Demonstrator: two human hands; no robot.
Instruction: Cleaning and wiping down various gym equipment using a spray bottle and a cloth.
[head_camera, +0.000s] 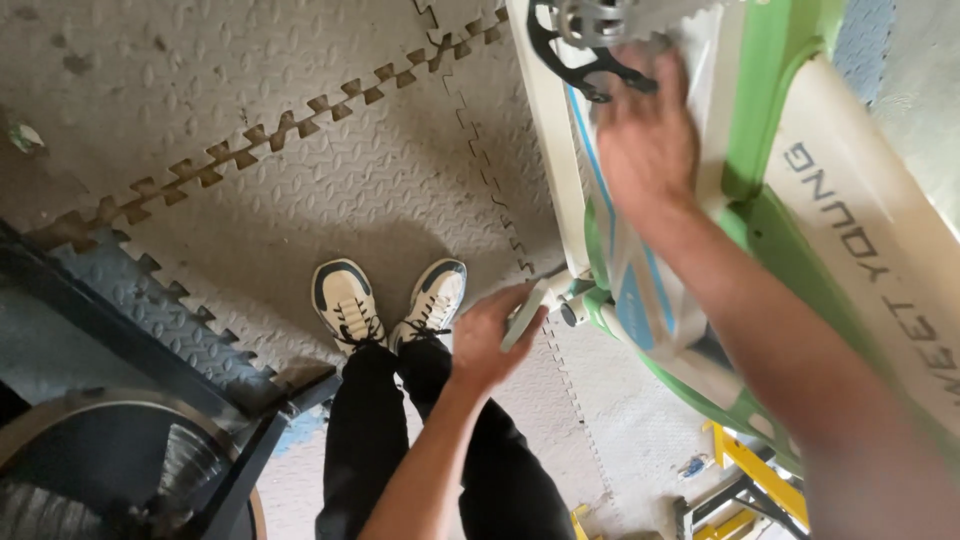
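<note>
Looking down from head height, a white and green bicycle frame (770, 200) is seen held at the right of the view, above a floor (300, 150) of grey interlocking foam mats. The right hand (645, 140) is laid flat against the frame's white and blue panel just below the black chainring (575, 55), its fingers (640, 75) spread and pressed to the surface rather than closed round anything. The left hand (490, 335) is closed on a pale lever-like part (527, 312) at the frame's lower end, the fingers wrapped narrowly about it. Black trousers and a pair of white and dark trainers (390, 305) are seen below. A dark round drum (110, 470), its contents not discernible, is set at lower left beside a black metal bar (130, 340); yellow metal stands (750, 480) lie at lower right.
</note>
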